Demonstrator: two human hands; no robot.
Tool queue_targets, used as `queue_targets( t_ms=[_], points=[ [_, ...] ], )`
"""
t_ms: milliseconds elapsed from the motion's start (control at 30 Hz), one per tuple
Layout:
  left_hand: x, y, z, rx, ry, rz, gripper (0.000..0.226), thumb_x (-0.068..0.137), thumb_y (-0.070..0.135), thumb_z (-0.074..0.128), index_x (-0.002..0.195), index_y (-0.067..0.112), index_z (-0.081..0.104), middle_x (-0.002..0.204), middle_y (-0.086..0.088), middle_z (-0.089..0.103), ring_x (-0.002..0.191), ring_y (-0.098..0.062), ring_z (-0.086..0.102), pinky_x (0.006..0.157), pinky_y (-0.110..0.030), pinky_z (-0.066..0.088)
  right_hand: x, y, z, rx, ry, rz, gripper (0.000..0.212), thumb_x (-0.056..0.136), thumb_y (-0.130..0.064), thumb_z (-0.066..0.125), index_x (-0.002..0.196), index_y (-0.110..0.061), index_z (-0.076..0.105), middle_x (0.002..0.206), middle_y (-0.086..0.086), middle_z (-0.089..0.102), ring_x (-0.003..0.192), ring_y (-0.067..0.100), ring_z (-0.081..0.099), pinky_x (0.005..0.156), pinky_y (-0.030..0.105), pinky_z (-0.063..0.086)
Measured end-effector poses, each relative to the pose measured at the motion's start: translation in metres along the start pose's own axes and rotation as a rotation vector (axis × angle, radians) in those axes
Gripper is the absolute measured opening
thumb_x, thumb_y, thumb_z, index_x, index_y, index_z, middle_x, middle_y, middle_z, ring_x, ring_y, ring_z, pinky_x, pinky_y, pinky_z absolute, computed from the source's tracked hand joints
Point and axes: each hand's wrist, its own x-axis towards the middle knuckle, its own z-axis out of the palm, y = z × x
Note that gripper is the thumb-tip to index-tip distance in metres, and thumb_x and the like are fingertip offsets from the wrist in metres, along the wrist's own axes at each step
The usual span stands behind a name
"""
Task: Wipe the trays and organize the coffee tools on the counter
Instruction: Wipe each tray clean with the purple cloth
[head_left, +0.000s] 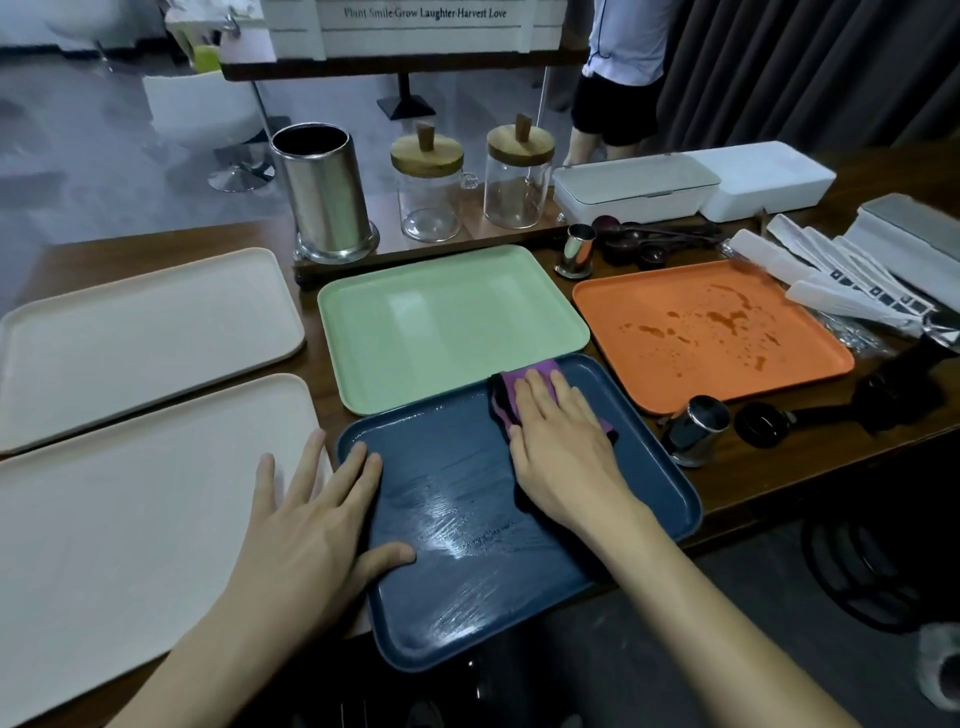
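Five trays on the desk (779, 467): two beige trays (145, 338), one green tray (447, 322), one spattered orange tray (623, 301), one blue tray (467, 597) nearest. Right grip (561, 441) flat, pressing one purple cloth (524, 376) onto the blue tray's far corner; left grip (311, 530) spread wide on its left rim. Two glass jars (428, 187) behind. Sign (423, 21): "Plant Smile Grow Laughter Harvest Love".

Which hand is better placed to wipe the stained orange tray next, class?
Right. The right hand presses the purple cloth on the blue tray, beside the orange tray. The left hand rests on the blue tray's left edge, farther off, without a cloth.
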Motion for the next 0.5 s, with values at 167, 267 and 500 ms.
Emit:
queue_targets(
  t_ms=[167, 267, 500],
  points=[
    [0.000, 0.000, 0.000, -0.007, -0.007, 0.006, 0.102, 0.088, 0.086, 0.015, 0.137, 0.011, 0.063, 0.142, -0.007, 0.061, 0.140, -0.042, 0.042, 0.107, -0.067, 0.019, -0.009, -0.050, 0.012, -0.013, 0.003, -0.180, 0.060, 0.106, -0.031, 0.031, 0.159, -0.005, 0.020, 0.167, 0.012, 0.017, 0.155, 0.031, 0.007, 0.126, 0.044, 0.006],
    [-0.001, -0.001, -0.002, -0.017, -0.025, 0.000, 0.101, 0.089, 0.086, 0.015, 0.137, 0.011, 0.063, 0.142, -0.007, 0.061, 0.139, -0.044, 0.044, 0.107, -0.066, 0.019, -0.009, -0.061, 0.009, -0.016, -0.047, -0.225, 0.060, 0.107, -0.033, 0.030, 0.160, -0.009, 0.015, 0.169, 0.007, 0.010, 0.156, 0.025, -0.001, 0.126, 0.042, 0.001],
    [-0.003, 0.003, -0.006, -0.048, -0.096, -0.049, 0.107, 0.084, 0.091, 0.011, 0.144, 0.014, 0.056, 0.150, -0.001, 0.054, 0.144, -0.044, 0.039, 0.109, -0.068, 0.021, 0.000, -0.012, -0.006, -0.068, -0.102, -0.048, 0.062, 0.108, -0.042, 0.019, 0.162, -0.015, 0.004, 0.169, 0.002, 0.001, 0.156, 0.021, -0.005, 0.126, 0.044, -0.001]
  ],
)
